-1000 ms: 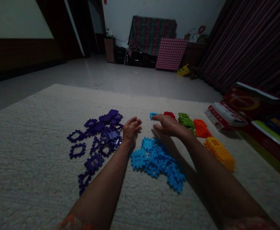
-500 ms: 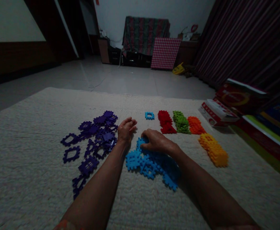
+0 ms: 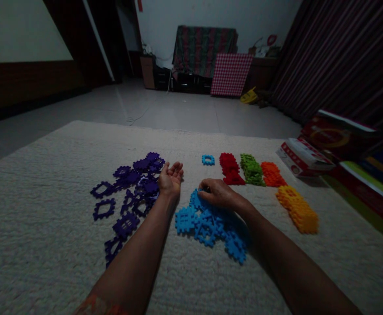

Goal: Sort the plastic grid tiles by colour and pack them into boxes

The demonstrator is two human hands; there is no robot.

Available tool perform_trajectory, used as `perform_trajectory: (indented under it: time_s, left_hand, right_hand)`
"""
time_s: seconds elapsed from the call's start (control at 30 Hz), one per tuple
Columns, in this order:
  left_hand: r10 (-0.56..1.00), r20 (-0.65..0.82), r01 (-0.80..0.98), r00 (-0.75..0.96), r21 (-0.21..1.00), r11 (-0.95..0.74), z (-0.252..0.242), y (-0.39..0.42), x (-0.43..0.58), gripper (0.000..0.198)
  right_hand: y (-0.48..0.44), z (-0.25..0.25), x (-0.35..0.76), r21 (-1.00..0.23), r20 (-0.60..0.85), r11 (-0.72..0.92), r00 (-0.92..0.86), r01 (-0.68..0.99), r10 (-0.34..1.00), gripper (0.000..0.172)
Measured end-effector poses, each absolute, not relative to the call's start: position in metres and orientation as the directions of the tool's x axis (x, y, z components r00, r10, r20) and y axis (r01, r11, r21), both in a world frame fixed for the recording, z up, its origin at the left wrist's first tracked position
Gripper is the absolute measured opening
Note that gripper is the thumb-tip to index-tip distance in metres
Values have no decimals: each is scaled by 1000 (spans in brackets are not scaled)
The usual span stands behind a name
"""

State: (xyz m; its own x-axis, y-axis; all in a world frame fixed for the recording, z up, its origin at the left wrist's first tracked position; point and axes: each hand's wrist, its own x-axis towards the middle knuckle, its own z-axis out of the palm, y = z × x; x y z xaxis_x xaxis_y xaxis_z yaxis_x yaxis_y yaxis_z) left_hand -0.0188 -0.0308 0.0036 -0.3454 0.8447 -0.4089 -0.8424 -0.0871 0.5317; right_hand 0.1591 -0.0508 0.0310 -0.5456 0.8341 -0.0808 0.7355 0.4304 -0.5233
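Note:
My left hand (image 3: 171,178) is open with its palm turned up and nothing in it, beside the right edge of the pile of dark purple interlocking tiles (image 3: 127,224). Over the top of the light blue tile pile (image 3: 206,232), my right hand (image 3: 218,193) is closed, thumb and fingers pinching at a blue interlocking tile (image 3: 196,199). Part of that tile is hidden by the fingers. Farther out lies a single blue frame-shaped tile (image 3: 213,160), apart from the pile.
Right of the single tile stand overlapped rows of red tiles (image 3: 230,168), green tiles (image 3: 252,169), orange tiles (image 3: 273,174) and yellow tiles (image 3: 298,209). Boxes (image 3: 306,158) line the right side. Everything lies on a pale quilted mat (image 3: 47,183) on the tiled floor.
My left hand has rolled over so its palm faces up. The right hand's fingers have shifted slightly at the top of the blue pile. The whole view has moved a little.

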Motion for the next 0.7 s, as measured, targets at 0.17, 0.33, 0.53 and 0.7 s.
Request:
perform_trajectory:
  time_s: [0.17, 0.33, 0.53, 0.7]
  left_hand:
    - [849, -417, -853, -324, 518, -70, 4, -31, -19, 13]
    - [856, -403, -840, -323, 540, -63, 2, -31, -18, 11]
    - [856, -405, -844, -321, 533, -65, 4, -32, -17, 12]
    - [856, -409, -852, -317, 518, -69, 6, -32, -16, 20]
  right_hand:
    - [-47, 28, 163, -617, -81, 394, -553, 681, 829, 14]
    - [-41, 31, 168, -750, -89, 305, -546, 587, 833, 13]
    - [-37, 35, 170, -887, -65, 141, -420, 441, 905, 17]
    - [-37, 34, 167, -932, 4, 99, -265, 348, 964, 23]
